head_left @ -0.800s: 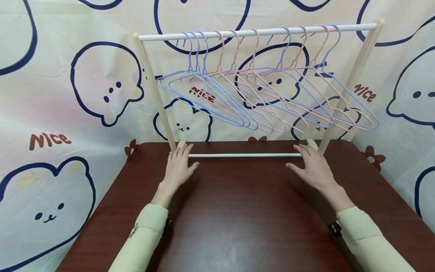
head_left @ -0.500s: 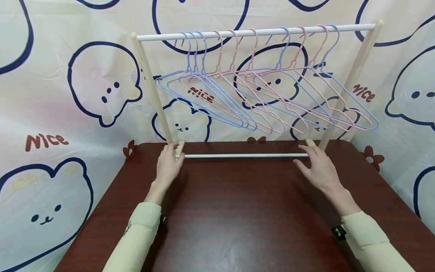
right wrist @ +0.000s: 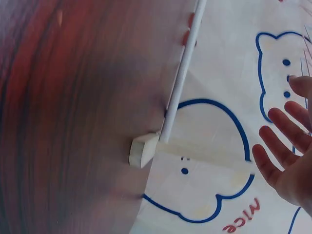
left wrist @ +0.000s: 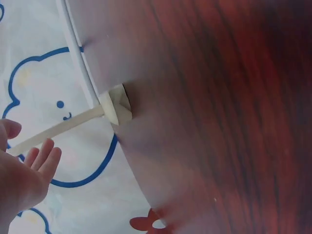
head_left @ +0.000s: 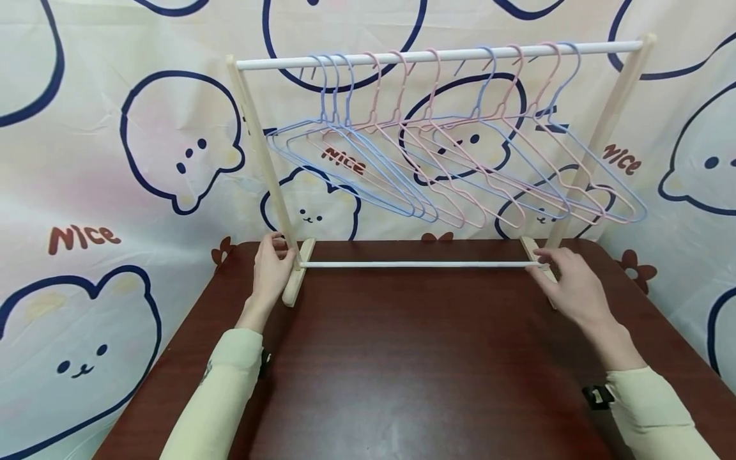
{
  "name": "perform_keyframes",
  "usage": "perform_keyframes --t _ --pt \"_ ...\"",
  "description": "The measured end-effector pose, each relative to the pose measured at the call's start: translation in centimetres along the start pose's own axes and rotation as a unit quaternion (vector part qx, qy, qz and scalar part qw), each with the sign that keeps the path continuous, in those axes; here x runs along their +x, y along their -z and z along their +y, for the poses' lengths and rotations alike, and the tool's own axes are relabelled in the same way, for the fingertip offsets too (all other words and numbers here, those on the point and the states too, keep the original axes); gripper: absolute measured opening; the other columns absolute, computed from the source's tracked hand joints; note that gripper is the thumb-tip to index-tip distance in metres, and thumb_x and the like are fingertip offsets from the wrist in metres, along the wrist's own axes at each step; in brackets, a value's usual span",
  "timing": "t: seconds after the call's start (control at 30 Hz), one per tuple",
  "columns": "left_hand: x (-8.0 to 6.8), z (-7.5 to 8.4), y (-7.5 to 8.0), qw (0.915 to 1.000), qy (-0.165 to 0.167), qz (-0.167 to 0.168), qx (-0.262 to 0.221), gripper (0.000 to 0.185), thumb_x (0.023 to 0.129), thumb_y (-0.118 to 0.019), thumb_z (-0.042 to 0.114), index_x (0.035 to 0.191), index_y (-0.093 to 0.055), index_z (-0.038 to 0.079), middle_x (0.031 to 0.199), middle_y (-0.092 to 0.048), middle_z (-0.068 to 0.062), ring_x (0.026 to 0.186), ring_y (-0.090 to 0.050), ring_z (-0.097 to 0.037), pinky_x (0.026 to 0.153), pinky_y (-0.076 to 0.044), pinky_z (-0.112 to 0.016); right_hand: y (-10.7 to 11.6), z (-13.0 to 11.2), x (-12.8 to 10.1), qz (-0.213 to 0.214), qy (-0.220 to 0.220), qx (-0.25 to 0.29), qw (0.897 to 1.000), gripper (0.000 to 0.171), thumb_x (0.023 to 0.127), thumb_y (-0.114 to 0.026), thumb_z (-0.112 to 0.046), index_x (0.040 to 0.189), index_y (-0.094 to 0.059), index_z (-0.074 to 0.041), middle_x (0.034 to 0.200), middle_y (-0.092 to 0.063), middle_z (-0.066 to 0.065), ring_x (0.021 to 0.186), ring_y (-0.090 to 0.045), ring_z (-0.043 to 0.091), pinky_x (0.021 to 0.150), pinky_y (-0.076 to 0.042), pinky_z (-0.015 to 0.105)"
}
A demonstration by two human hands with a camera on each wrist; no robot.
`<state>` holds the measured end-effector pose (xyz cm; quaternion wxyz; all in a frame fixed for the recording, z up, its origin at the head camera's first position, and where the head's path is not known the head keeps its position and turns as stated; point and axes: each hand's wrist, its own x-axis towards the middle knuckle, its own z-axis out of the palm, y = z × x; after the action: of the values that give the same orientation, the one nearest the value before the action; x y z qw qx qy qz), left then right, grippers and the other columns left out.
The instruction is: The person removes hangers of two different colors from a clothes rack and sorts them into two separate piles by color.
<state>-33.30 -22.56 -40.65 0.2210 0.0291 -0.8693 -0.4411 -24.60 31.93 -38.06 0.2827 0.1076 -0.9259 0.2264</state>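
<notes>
A small wooden clothes rack [head_left: 437, 54] stands at the far edge of the dark red table [head_left: 414, 370]. Several pink and blue hangers [head_left: 448, 166] hang from its top rod. My left hand [head_left: 270, 268] is at the base of the left upright [head_left: 270, 172], beside the left foot [head_left: 299, 278]. In the left wrist view the upright [left wrist: 58, 127] passes between the thumb and the loosely straight fingers [left wrist: 44, 155]. My right hand [head_left: 569, 284] reaches the right foot [head_left: 531, 250] by the end of the lower rod [head_left: 414, 264]. Its fingers [right wrist: 280, 129] are spread and straight.
A cloth backdrop [head_left: 115, 160] printed with bear faces hangs right behind the rack and drapes down both sides of the table. The rack's feet [left wrist: 118, 104] [right wrist: 143, 150] sit close to the table's far edge. Nothing else lies on the table.
Both hands have slid outward from the front of the lower rod to the rack's two ends. The left foot, covered before, now shows.
</notes>
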Motion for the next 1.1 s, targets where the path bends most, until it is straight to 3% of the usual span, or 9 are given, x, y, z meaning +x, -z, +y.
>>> perform_keyframes --t 0.2,0.33,0.43,0.57,0.63,0.7,0.83,1.03,1.1 --pt "0.6 -0.4 -0.3 0.9991 0.019 -0.033 0.02 0.055 0.098 -0.057 0.018 0.148 -0.038 0.01 0.132 -0.06 -0.016 0.115 -0.065 -0.033 0.091 -0.056 -0.048 1.7 1.5 -0.9 -0.03 -0.057 0.021 0.998 0.039 0.097 -0.064 -0.031 0.123 -0.063 -0.002 0.118 -0.064 0.022 0.11 -0.057 0.041 0.088 -0.043 0.06" --pt "1.1 -0.2 -0.5 0.9976 0.014 -0.031 0.06 0.055 0.098 -0.057 0.022 0.149 -0.038 0.012 0.126 -0.063 -0.015 0.108 -0.067 -0.032 0.088 -0.054 -0.048 3.1 2.4 -1.6 -0.072 -0.116 0.03 0.99 0.044 0.099 -0.056 -0.044 0.126 -0.062 -0.009 0.123 -0.064 0.019 0.108 -0.06 0.038 0.079 -0.049 0.038" --pt "1.5 0.0 -0.5 0.9974 0.003 -0.02 0.07 0.05 0.099 -0.056 0.022 0.145 -0.042 0.01 0.118 -0.064 -0.016 0.1 -0.066 -0.033 0.086 -0.053 -0.05 3.9 3.1 -1.8 -0.084 -0.137 0.028 0.987 0.047 0.099 -0.054 -0.048 0.128 -0.061 -0.012 0.126 -0.064 0.018 0.105 -0.061 0.033 0.07 -0.043 0.018" --pt "1.9 0.1 -0.6 0.9984 -0.007 -0.012 0.054 0.042 0.101 -0.054 0.018 0.14 -0.047 0.007 0.113 -0.065 -0.019 0.096 -0.065 -0.036 0.084 -0.054 -0.05 4.5 3.7 -2.0 -0.074 -0.146 0.022 0.986 0.047 0.099 -0.055 -0.047 0.128 -0.061 -0.011 0.124 -0.065 0.019 0.101 -0.06 0.031 0.064 -0.04 0.011" --pt "2.1 0.0 -0.6 0.9986 -0.008 -0.004 0.051 0.039 0.101 -0.053 0.017 0.138 -0.048 0.006 0.11 -0.065 -0.019 0.094 -0.066 -0.037 0.082 -0.055 -0.049 4.8 3.9 -2.0 -0.065 -0.149 0.02 0.987 0.047 0.099 -0.054 -0.046 0.128 -0.061 -0.011 0.122 -0.066 0.019 0.097 -0.061 0.026 0.063 -0.04 0.01" --pt "2.2 -0.1 -0.7 0.9986 -0.008 0.004 0.053 0.037 0.101 -0.053 0.017 0.136 -0.05 0.006 0.107 -0.066 -0.019 0.091 -0.067 -0.037 0.08 -0.056 -0.049 5.1 4.0 -2.0 -0.05 -0.146 0.019 0.988 0.045 0.099 -0.055 -0.044 0.127 -0.062 -0.01 0.119 -0.066 0.02 0.091 -0.061 0.011 0.062 -0.039 0.008" --pt "2.3 0.0 -0.8 0.9979 -0.006 0.013 0.063 0.032 0.099 -0.055 0.014 0.129 -0.053 0.005 0.102 -0.067 -0.019 0.087 -0.068 -0.038 0.077 -0.057 -0.05 5.6 4.4 -1.9 -0.001 -0.126 0.019 0.992 0.038 0.099 -0.058 -0.037 0.121 -0.065 -0.007 0.109 -0.067 0.015 0.076 -0.044 -0.019 0.062 -0.036 0.005" --pt "2.6 0.9 -1.1 0.9964 0.01 0.01 0.083 0.025 0.095 -0.056 0.012 0.118 -0.05 0.002 0.101 -0.065 -0.021 0.089 -0.067 -0.041 0.078 -0.055 -0.052 6.0 4.7 -1.6 0.104 -0.08 0.036 0.991 0.026 0.094 -0.066 -0.019 0.114 -0.069 -0.002 0.093 -0.053 -0.027 0.076 -0.043 -0.019 0.067 -0.034 0.002" --pt "2.7 0.9 -1.3 0.9965 0.012 0.011 0.082 0.025 0.094 -0.056 0.011 0.117 -0.05 0.003 0.102 -0.065 -0.022 0.09 -0.067 -0.041 0.08 -0.055 -0.052 6.3 4.8 -1.6 0.131 -0.074 0.034 0.988 0.026 0.093 -0.068 -0.016 0.114 -0.069 -0.001 0.091 -0.046 -0.034 0.076 -0.043 -0.019 0.068 -0.032 -0.001"
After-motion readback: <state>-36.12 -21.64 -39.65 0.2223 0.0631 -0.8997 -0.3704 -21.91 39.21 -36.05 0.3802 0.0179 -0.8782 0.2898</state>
